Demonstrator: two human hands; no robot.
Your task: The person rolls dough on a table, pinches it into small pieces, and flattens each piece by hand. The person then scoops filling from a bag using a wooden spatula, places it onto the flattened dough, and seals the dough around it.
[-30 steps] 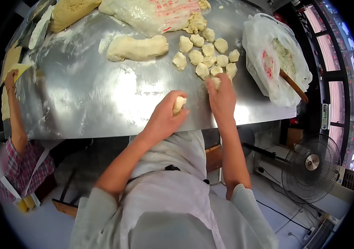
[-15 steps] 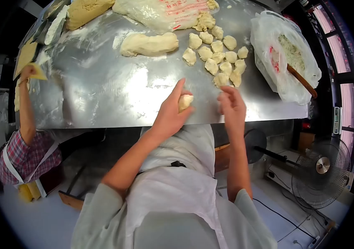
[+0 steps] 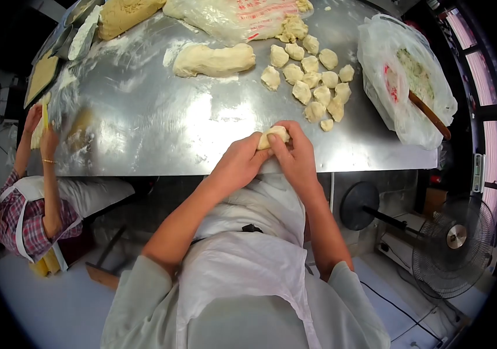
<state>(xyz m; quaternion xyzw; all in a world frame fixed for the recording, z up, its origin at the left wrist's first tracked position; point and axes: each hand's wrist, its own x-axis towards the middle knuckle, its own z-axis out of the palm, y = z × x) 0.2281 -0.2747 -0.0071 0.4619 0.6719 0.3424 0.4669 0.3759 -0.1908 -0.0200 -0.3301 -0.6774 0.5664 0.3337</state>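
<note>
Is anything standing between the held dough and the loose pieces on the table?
Nothing visible: bare steel tabletop separates the held dough in the left hand and right hand from the loose pieces.

Floury metal table (image 3: 144,136) under 1 dough log (image 3: 213,60), dough lumps (image 3: 301,92)

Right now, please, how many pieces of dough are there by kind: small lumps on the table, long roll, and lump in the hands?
Small lumps on the table: 16
Long roll: 1
Held lump, between left hand and right hand: 1
Total: 18, without the ragged clump by the printed bag
</note>
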